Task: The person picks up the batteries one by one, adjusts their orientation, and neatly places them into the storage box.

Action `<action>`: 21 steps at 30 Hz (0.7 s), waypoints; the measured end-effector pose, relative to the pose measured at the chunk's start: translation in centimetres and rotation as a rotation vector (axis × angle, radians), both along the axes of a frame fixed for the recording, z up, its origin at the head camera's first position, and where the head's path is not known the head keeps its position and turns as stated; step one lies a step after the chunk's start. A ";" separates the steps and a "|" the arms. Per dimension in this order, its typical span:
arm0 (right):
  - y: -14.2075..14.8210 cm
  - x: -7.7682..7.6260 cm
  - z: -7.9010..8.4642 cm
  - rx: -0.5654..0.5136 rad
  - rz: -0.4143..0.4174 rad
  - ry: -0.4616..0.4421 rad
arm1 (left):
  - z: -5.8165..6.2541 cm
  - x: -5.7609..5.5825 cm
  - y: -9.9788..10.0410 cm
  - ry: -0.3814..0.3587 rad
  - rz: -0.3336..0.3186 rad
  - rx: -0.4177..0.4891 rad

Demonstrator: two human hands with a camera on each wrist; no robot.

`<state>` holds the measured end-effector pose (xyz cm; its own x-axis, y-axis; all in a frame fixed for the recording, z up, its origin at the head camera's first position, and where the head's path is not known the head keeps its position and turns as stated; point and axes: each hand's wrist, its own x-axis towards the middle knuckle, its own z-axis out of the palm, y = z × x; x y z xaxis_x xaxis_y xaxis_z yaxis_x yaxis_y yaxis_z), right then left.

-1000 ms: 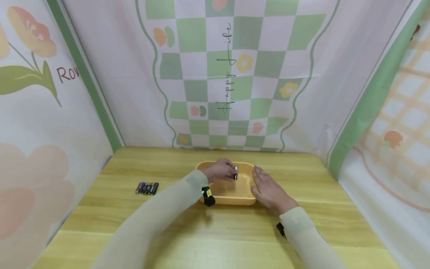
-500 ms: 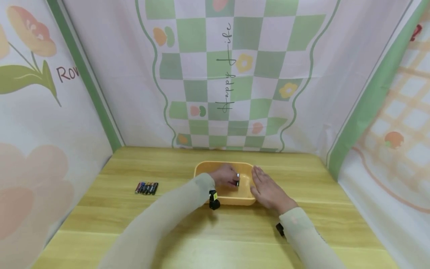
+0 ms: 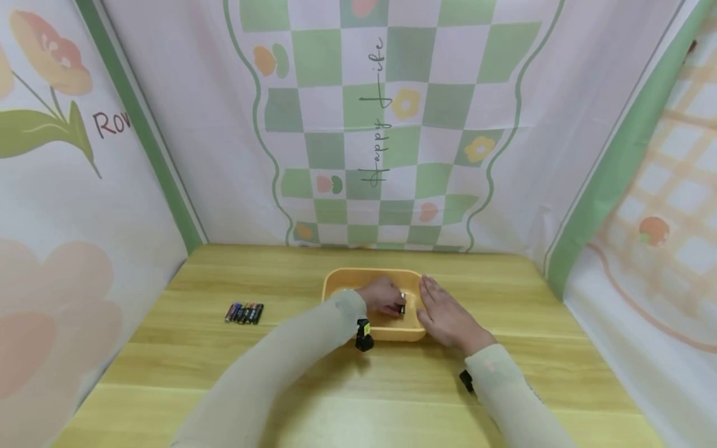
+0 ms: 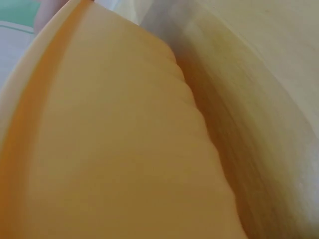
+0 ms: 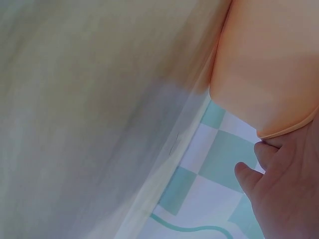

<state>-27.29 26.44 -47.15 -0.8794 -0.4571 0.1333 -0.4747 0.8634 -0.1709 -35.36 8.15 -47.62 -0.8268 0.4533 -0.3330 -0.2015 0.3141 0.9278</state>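
Inside the orange-yellow plastic bin [image 3: 336,280], my left hand [image 3: 381,295] pinches a small dark battery [image 3: 402,307] with a silvery end, low near the bin's floor. My right hand [image 3: 450,318] rests with straight fingers along the right rim of the bin. In the left wrist view only the bin's outer wall [image 4: 119,119] fills most of the picture, and the battery is hidden. The right wrist view shows my right hand [image 5: 289,184] against the bin's rim.
A row of several batteries [image 3: 244,313] lies side by side on the wooden table [image 3: 280,386], left of the bin. A checkered cloth [image 3: 386,124] hangs behind the table's back edge, with printed cloth on both sides. Black cameras sit on both wrists.
My left hand has moved right and lower into the bin, with the battery still between its fingers. The right hand stays at the rim, and the row of batteries has not moved.
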 end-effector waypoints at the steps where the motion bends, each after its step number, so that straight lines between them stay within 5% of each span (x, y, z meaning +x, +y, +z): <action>1: 0.0 0.0 0.0 0.001 0.003 0.004 | -0.1 -0.1 0.1 -0.005 -0.001 0.001; 9: 0.2 0.0 0.1 -0.009 -0.005 -0.003 | -0.8 -1.2 1.5 0.012 0.026 -0.020; 21: 0.3 0.2 0.2 -0.010 0.014 -0.043 | 0.0 -0.4 2.7 0.059 0.035 -0.117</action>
